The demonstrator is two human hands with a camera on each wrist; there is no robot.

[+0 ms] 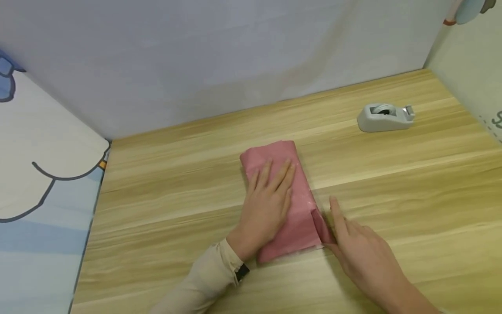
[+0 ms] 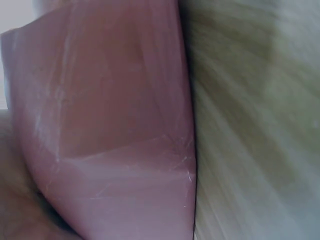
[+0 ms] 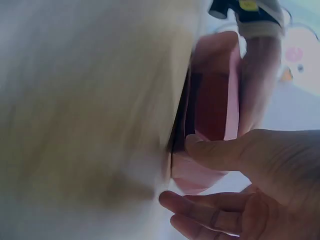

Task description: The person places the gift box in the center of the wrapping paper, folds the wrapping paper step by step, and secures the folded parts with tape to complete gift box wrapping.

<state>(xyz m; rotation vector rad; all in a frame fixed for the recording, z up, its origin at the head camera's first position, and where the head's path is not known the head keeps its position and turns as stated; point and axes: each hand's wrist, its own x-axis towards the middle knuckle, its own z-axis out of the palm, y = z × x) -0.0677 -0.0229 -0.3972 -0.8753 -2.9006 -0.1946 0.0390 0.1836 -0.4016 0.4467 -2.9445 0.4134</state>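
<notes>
A pink paper-wrapped package (image 1: pixel 300 226) lies at a slant on the table, with creases along its side in the left wrist view. My left hand (image 1: pixel 264 209) rests on top of it, fingers stretched toward the far end. At the right side, near the close end, a flap of the pink paper (image 1: pixel 322 226) stands folded out. There my right hand (image 1: pixel 362 253) touches the paper with its thumb, index finger extended. In the right wrist view the thumb (image 3: pixel 215 152) lies against the paper at the package's open end, while the other fingers are apart from it.
A grey tape dispenser (image 1: pixel 384 118) stands at the back right of the wooden table (image 1: pixel 164 187). A pale wall panel (image 1: pixel 235 56) rises behind the table, and printed panels flank both sides. A dark band (image 1: pixel 242 272) sits at the left wrist.
</notes>
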